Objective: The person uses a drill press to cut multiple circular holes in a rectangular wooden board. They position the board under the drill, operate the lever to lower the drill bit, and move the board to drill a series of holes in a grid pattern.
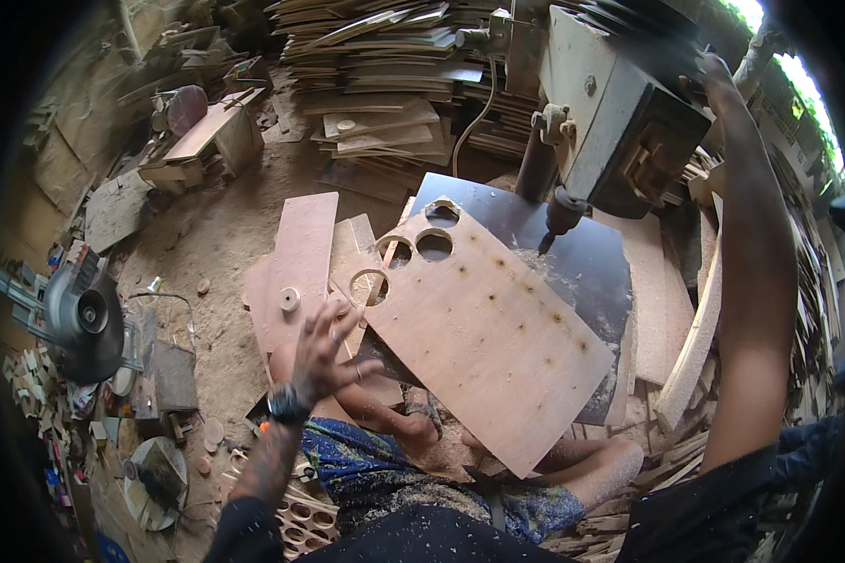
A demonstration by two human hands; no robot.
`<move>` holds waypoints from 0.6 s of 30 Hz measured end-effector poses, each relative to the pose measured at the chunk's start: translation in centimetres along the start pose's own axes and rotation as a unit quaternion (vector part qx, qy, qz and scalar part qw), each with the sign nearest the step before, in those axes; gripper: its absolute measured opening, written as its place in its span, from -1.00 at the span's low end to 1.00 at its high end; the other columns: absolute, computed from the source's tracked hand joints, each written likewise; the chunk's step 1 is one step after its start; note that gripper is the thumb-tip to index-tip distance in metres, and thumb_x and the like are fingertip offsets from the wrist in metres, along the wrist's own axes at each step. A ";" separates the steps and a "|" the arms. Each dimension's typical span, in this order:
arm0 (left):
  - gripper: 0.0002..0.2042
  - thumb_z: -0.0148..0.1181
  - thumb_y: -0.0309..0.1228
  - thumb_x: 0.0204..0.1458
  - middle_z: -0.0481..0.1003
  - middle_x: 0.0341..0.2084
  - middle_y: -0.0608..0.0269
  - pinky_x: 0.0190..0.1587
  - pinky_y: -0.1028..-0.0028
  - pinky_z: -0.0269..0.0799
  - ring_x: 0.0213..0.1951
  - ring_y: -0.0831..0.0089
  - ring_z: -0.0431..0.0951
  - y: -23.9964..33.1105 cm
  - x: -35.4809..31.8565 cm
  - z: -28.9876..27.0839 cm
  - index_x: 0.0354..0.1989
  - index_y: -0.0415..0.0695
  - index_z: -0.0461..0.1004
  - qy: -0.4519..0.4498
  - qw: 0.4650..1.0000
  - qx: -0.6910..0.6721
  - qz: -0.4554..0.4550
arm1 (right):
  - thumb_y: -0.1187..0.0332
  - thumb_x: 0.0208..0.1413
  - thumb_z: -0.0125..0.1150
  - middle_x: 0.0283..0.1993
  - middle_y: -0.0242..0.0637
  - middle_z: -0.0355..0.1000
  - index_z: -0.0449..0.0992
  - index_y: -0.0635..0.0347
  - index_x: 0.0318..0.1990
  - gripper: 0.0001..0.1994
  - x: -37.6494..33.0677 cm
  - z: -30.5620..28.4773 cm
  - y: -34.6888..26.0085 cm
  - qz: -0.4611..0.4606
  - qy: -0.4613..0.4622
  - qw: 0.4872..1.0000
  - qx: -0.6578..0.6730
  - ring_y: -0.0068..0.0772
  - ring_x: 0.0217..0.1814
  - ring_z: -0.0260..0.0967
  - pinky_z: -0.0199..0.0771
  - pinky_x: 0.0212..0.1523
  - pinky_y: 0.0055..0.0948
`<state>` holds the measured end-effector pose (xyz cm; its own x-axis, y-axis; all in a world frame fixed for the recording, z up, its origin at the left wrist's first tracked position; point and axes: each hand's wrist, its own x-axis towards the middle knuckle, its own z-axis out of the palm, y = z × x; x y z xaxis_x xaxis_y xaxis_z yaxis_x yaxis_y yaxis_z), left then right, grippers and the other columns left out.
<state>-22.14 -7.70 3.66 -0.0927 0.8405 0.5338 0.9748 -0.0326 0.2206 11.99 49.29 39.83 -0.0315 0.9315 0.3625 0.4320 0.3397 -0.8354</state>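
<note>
A brown plywood board [483,324] with several round cut-outs and small drilled holes lies tilted on the dark table [582,263] of a drill press [610,113]. The drill bit [546,242] hangs just above the board's far edge. My left hand [324,352], with a dark wristwatch on the wrist, rests fingers spread on the board's left edge. My right arm reaches up along the right side; my right hand [714,70] is on top of the drill press head, its grip blurred and partly hidden. Sawdust covers my knees below the board.
Stacks of thin plywood sheets [394,66] fill the back. Loose boards [300,258] and a small wooden disc [290,299] lie on the dirt floor at left. A circular saw machine [80,319] stands far left. Offcuts with holes [300,516] sit near my left leg.
</note>
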 end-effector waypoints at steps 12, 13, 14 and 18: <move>-0.42 0.55 0.16 -0.26 0.54 -0.35 0.23 0.36 -0.01 0.24 -0.09 0.17 0.56 1.3 3.0 4.5 -0.23 -0.07 0.63 -0.095 0.988 -0.103 0.064 | 0.08 0.32 0.14 -0.29 -0.47 0.46 0.56 0.01 -0.11 -0.75 2.2 -0.9 1.2 0.004 -0.015 1.000 -0.004 -0.54 -0.39 0.50 0.54 -0.51 -0.46; -0.42 0.54 0.16 -0.25 0.53 -0.35 0.23 0.35 0.01 0.24 -0.09 0.17 0.56 2.8 2.8 5.0 -0.22 -0.07 0.63 -0.112 0.986 -0.115 0.043 | 0.08 0.32 0.14 -0.28 -0.45 0.46 0.55 0.04 -0.11 -0.74 2.2 -0.7 1.3 -0.002 -0.012 1.000 0.011 -0.52 -0.40 0.52 0.54 -0.52 -0.45; -0.42 0.53 0.16 -0.23 0.53 -0.33 0.22 0.34 0.03 0.23 -0.08 0.16 0.56 4.4 2.6 5.7 -0.20 -0.07 0.63 -0.097 0.988 -0.117 0.038 | 0.08 0.32 0.14 -0.27 -0.44 0.45 0.54 0.07 -0.12 -0.73 2.2 -0.5 1.3 -0.008 -0.010 1.000 0.027 -0.50 -0.42 0.53 0.53 -0.52 -0.44; -0.47 0.46 0.14 -0.11 0.53 -0.24 0.23 0.34 0.09 0.16 -0.01 0.16 0.52 10.2 2.3 8.3 -0.16 -0.07 0.62 -0.076 0.988 -0.131 0.004 | 0.10 0.34 0.12 -0.28 -0.40 0.45 0.51 0.12 -0.11 -0.72 1.8 0.0 0.9 -0.017 -0.005 1.000 -0.011 -0.46 -0.42 0.56 0.53 -0.55 -0.41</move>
<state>-10.71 -1.59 0.41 -0.0349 0.9109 0.4111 0.8877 -0.1608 0.4315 12.29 51.30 39.78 -0.0554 0.9211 0.3854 0.4512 0.3674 -0.8133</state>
